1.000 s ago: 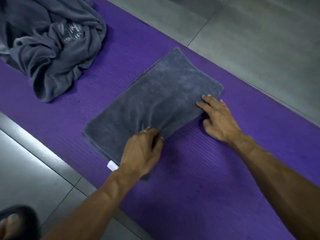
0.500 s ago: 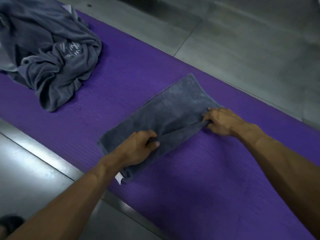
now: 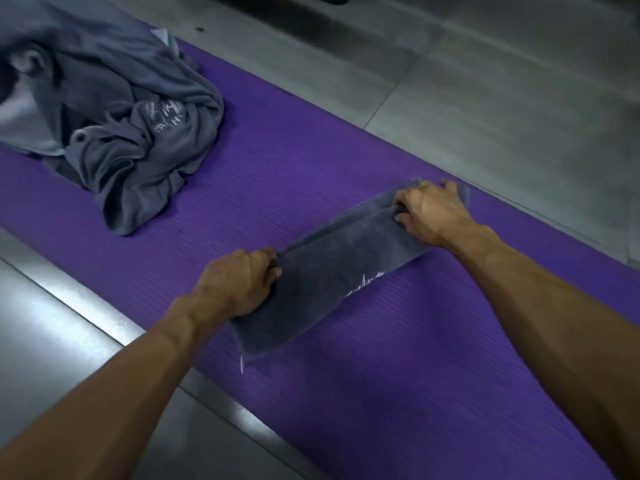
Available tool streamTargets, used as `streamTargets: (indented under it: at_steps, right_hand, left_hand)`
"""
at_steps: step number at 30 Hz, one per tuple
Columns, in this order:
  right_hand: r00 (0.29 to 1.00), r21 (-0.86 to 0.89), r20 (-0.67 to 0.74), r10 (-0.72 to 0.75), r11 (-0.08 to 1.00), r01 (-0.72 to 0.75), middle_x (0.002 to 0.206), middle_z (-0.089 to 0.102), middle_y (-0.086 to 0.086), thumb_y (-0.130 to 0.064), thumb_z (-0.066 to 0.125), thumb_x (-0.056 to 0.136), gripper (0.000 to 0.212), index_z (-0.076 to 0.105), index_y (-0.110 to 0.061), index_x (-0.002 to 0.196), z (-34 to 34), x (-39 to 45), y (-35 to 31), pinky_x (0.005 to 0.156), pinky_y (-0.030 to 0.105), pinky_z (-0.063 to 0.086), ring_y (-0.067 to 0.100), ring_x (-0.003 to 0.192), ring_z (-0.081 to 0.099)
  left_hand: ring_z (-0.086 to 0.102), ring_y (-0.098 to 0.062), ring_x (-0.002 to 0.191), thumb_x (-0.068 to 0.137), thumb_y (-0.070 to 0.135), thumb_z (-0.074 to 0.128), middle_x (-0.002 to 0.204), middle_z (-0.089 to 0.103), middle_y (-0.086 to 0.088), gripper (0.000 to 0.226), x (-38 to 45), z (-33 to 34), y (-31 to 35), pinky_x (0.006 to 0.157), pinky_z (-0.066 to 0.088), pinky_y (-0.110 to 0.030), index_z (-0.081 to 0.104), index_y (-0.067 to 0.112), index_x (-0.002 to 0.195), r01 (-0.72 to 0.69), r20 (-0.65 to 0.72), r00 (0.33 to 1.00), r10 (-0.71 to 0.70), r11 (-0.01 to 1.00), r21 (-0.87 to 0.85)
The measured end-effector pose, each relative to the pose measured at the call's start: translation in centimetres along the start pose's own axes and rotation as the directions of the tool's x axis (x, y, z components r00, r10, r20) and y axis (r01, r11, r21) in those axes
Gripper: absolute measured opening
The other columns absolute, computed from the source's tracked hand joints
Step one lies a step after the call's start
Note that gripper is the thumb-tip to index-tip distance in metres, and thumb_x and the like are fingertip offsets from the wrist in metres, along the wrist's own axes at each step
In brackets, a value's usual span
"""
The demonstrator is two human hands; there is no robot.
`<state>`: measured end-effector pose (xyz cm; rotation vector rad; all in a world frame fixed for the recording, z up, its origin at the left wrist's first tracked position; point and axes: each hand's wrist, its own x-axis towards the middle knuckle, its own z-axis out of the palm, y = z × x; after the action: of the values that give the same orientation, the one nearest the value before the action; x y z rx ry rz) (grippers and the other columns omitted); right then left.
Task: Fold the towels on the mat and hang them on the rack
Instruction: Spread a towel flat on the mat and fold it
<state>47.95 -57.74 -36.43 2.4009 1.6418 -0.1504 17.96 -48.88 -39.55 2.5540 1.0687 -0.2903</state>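
Note:
A dark grey towel (image 3: pixel 332 282) lies folded into a narrow strip on the purple mat (image 3: pixel 398 393), slanting from lower left to upper right. My left hand (image 3: pixel 239 285) grips the folded edge at the strip's near end, fingers curled round the cloth. My right hand (image 3: pixel 429 211) grips the same edge at the far end. The folded-over layer lies on the half beneath it. A crumpled heap of grey towels (image 3: pixel 114 123) with pale lettering sits on the mat at the upper left. No rack is in view.
Grey floor tiles (image 3: pixel 502 98) run beyond the mat at the top and right. A shiny grey floor strip (image 3: pixel 69 327) borders the mat's near edge at lower left. A dark band crosses the floor at the top.
Both hands took hold of the towel's near edge and carried it over away from me, halving the wide rectangle into a narrow strip. The view shifted so the towel sits lower and further right.

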Motion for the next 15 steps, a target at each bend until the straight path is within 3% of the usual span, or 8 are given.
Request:
streamTargets:
  at_steps: [7, 13, 15]
  right_hand:
    - [0.997, -0.075, -0.045, -0.056, 0.996, 0.053, 0.108, 0.061, 0.005, -0.028, 0.046, 0.097, 0.020, 0.059, -0.019, 0.109, 2.3, 3.4, -1.5, 0.114, 0.061, 0.003, 0.025, 0.115, 0.049]
    - [0.998, 0.012, -0.041, -0.056, 0.998, 0.057, 0.115, 0.059, 0.008, -0.029, 0.044, 0.098, 0.023, 0.057, -0.017, 0.112, 3.7, 4.4, -1.6, 0.115, 0.060, 0.005, 0.028, 0.120, 0.045]
    - [0.997, 0.035, -0.057, -0.052, 0.998, 0.054, 0.118, 0.057, 0.008, -0.030, 0.045, 0.098, 0.024, 0.056, -0.016, 0.114, 4.0, 4.5, -1.5, 0.115, 0.060, 0.005, 0.028, 0.121, 0.044]
  left_hand:
    - [0.064, -0.032, 0.097, 0.101, 0.043, 0.029, 0.108, 0.066, -0.006, 0.032, 0.2, 2.3, -0.9, 0.071, 0.045, -0.037, 0.045, 0.020, 0.116, 0.103, -0.135, 0.987, -0.087, 0.987, 0.122]
    - [0.063, -0.029, 0.096, 0.099, 0.044, 0.035, 0.103, 0.064, -0.003, 0.031, 0.3, 2.4, -1.9, 0.072, 0.048, -0.038, 0.050, 0.020, 0.112, 0.162, -0.144, 0.979, -0.146, 0.981, 0.109]
    - [0.058, -0.030, 0.102, 0.095, 0.038, 0.046, 0.105, 0.060, -0.006, 0.027, 0.3, 2.2, -1.6, 0.074, 0.048, -0.040, 0.055, 0.016, 0.109, 0.150, -0.223, 0.966, -0.132, 0.986, 0.066]
